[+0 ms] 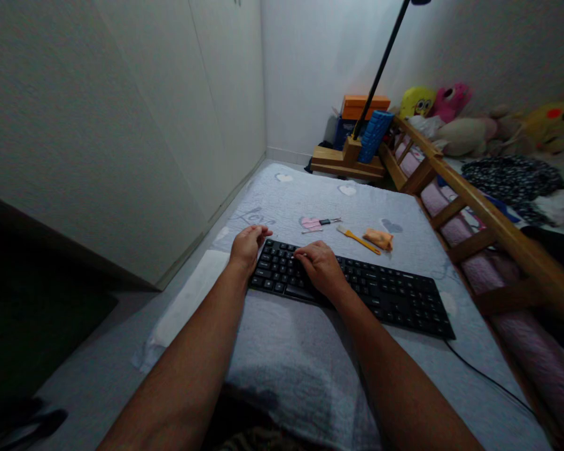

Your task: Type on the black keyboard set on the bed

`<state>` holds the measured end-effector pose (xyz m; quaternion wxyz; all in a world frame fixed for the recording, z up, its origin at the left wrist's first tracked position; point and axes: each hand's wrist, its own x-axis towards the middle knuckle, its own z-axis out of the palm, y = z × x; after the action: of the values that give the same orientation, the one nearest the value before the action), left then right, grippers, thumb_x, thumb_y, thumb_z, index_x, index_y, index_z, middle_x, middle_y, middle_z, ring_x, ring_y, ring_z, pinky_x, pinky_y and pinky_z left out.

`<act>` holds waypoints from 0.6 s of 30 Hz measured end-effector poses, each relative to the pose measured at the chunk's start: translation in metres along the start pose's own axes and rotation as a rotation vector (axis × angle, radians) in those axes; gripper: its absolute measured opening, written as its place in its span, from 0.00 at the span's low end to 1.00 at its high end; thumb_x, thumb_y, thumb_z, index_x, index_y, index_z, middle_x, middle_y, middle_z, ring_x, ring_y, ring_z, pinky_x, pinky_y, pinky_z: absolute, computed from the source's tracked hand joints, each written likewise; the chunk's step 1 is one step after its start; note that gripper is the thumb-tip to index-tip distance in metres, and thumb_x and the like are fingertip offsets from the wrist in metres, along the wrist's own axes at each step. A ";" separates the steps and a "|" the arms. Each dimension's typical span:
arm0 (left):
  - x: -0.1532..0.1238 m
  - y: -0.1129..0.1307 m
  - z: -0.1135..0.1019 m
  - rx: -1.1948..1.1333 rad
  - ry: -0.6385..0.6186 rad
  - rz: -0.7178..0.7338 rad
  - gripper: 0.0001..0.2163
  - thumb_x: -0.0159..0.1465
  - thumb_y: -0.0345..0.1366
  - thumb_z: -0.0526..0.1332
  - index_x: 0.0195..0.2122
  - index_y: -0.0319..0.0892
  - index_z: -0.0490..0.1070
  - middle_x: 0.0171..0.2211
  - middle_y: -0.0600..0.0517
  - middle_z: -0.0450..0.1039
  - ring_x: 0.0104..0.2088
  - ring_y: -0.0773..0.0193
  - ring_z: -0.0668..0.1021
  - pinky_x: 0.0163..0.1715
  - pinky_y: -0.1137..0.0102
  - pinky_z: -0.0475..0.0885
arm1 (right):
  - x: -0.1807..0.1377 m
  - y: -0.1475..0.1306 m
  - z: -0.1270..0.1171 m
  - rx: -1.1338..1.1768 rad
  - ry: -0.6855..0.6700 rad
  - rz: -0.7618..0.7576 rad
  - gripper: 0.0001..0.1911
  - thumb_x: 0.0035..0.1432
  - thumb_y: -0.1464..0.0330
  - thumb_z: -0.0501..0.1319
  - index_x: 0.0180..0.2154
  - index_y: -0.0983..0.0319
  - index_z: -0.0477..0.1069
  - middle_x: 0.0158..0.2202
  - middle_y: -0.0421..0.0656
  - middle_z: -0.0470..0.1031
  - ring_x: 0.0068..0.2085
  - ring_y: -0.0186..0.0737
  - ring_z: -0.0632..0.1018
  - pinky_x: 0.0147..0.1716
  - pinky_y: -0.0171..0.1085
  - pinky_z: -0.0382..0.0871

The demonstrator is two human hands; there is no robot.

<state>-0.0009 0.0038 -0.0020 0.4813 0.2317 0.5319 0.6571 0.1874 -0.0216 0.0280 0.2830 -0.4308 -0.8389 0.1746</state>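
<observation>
A black keyboard [385, 294] lies at a slant on the pale blue heart-patterned cover. My left hand [249, 246] is at its upper left corner, fingers curled together; anything inside them is hidden. Over the left half of the keys, my right hand [320, 266] is closed in a pinch. A tiny pale spot shows at its fingertips, too small to name. Behind the keyboard lie a cotton swab [312, 232], a small tool with a dark handle and metal tip [326, 222], a yellow-handled brush [361, 240] and a crumpled orange packet [378, 239].
A folded white cloth [188, 300] lies left of my left forearm. The keyboard's cable [491, 379] runs off to the lower right. A wooden bed rail [493, 219] borders the right side, a pale wardrobe [169, 125] the left. A wooden lamp base [348, 156] stands at the back.
</observation>
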 end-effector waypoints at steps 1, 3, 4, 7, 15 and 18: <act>0.000 0.000 0.001 0.004 0.000 -0.001 0.03 0.51 0.31 0.58 0.26 0.38 0.69 0.24 0.51 0.74 0.30 0.68 0.75 0.36 0.72 0.66 | -0.001 0.000 0.000 0.003 -0.007 -0.003 0.08 0.59 0.72 0.58 0.36 0.61 0.76 0.33 0.44 0.77 0.40 0.41 0.72 0.43 0.40 0.64; 0.000 0.000 0.002 0.013 0.006 -0.001 0.02 0.51 0.30 0.57 0.25 0.38 0.69 0.23 0.51 0.73 0.29 0.68 0.75 0.35 0.73 0.66 | -0.001 -0.001 0.000 0.006 -0.016 -0.008 0.08 0.59 0.72 0.58 0.36 0.60 0.76 0.33 0.44 0.77 0.39 0.41 0.72 0.42 0.40 0.64; 0.000 0.000 0.003 0.019 0.010 0.006 0.02 0.52 0.29 0.57 0.25 0.38 0.69 0.23 0.51 0.73 0.28 0.68 0.75 0.34 0.73 0.66 | -0.002 -0.001 -0.001 0.007 -0.016 -0.011 0.08 0.59 0.72 0.58 0.35 0.60 0.76 0.33 0.44 0.76 0.39 0.41 0.72 0.42 0.40 0.64; 0.000 0.001 0.003 0.024 0.001 -0.008 0.02 0.53 0.29 0.58 0.25 0.38 0.69 0.23 0.51 0.73 0.27 0.69 0.75 0.33 0.74 0.66 | -0.002 0.000 -0.001 0.006 -0.007 -0.017 0.08 0.59 0.72 0.58 0.35 0.61 0.76 0.32 0.44 0.76 0.39 0.41 0.72 0.42 0.40 0.64; 0.001 0.010 -0.002 -0.022 -0.023 -0.135 0.05 0.55 0.24 0.55 0.26 0.37 0.69 0.24 0.49 0.74 0.29 0.70 0.76 0.33 0.76 0.67 | -0.003 0.001 -0.002 0.021 -0.005 -0.019 0.08 0.59 0.72 0.58 0.35 0.60 0.76 0.33 0.44 0.76 0.39 0.41 0.72 0.42 0.40 0.65; 0.001 0.011 -0.003 0.004 -0.045 -0.146 0.05 0.54 0.23 0.56 0.27 0.37 0.69 0.25 0.49 0.74 0.29 0.70 0.76 0.33 0.76 0.67 | -0.004 0.002 -0.004 0.029 0.010 -0.015 0.08 0.59 0.72 0.57 0.34 0.61 0.76 0.32 0.44 0.76 0.39 0.41 0.73 0.42 0.40 0.65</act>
<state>-0.0085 0.0039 0.0066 0.5392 0.2081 0.5376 0.6139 0.1933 -0.0232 0.0290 0.2944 -0.4212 -0.8382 0.1823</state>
